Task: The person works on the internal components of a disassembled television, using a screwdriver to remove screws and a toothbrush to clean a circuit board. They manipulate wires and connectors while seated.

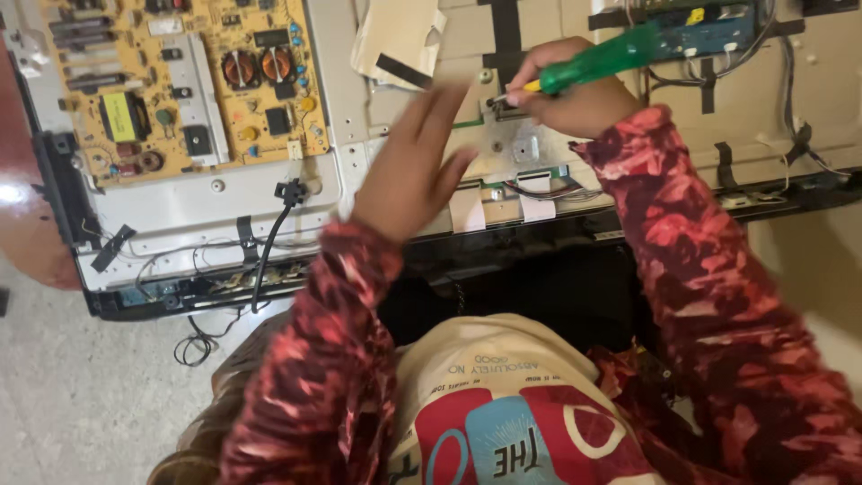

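Note:
My right hand grips a screwdriver with a green handle. Its tip points left at a small metal bracket on the opened back of a flat television. My left hand hovers flat and blurred just left of the bracket, fingers apart, holding nothing. Both sleeves are red patterned.
A yellow-brown circuit board with coils and a heat sink fills the upper left. A blue board with taped wires sits top right. A black cable hangs over the television's lower edge to the tiled floor. Crumpled paper tape lies above.

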The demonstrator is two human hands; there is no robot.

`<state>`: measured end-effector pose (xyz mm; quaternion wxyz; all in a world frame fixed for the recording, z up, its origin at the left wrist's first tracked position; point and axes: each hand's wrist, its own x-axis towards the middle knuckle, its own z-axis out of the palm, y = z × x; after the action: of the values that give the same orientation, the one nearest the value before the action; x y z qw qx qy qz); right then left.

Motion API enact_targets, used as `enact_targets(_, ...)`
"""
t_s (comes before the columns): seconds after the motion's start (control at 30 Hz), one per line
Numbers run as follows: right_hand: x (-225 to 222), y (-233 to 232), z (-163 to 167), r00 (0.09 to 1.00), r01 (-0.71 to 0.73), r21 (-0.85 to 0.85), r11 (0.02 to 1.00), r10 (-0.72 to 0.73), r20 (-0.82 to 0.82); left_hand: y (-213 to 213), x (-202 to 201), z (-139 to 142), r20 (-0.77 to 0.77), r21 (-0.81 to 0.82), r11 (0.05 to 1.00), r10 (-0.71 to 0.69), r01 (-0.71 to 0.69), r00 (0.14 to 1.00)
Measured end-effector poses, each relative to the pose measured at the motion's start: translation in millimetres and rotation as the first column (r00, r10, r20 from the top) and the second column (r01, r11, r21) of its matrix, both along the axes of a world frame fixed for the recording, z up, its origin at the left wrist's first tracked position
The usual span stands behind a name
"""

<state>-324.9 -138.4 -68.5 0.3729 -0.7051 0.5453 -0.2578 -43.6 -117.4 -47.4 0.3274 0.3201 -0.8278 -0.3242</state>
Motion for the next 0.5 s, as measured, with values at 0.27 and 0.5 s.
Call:
enact_targets(0.27, 26, -39, 25, 0.982, -0.189, -0.221, 0.957, 0.185, -0.04, -70, -86, 93, 0.327, -0.557, 0.73, -0.245, 0.396, 0.913)
enact_targets(0.5, 28, -46, 23, 0.978, -0.209, -0.245, 0.947, 0.203, -0.047, -101, -70, 79, 0.415, -0.4, 0.845, -0.179, 0.356, 0.892)
